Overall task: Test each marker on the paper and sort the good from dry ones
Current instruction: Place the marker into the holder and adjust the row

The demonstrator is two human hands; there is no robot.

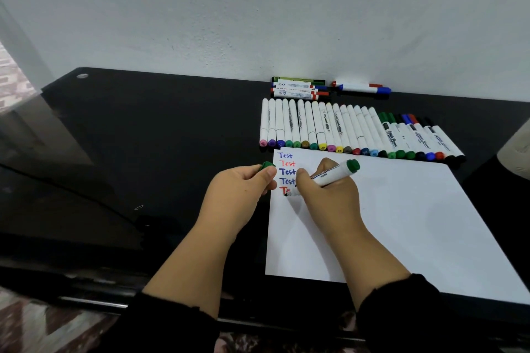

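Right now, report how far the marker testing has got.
Done: five "Test" lines on the paper; two small marker groups by the wall. In hand: right hand writes with a green marker; left hand pinches its cap. Left: the long row.

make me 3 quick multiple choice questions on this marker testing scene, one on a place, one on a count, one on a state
1. Where does the long row of markers lie?
A. past the far edge of the paper
B. on the paper
C. on the floor

2. How many "Test" lines show on the paper, counting the one partly hidden?
A. two
B. five
C. nine

3. What is in the left hand?
A. nothing
B. a green cap
C. a ruler

Answers: 1 A, the row sits on the black table beyond the sheet. 2 B, five lines stacked top left. 3 B, its fingers pinch the cap while the right hand writes with the green marker.
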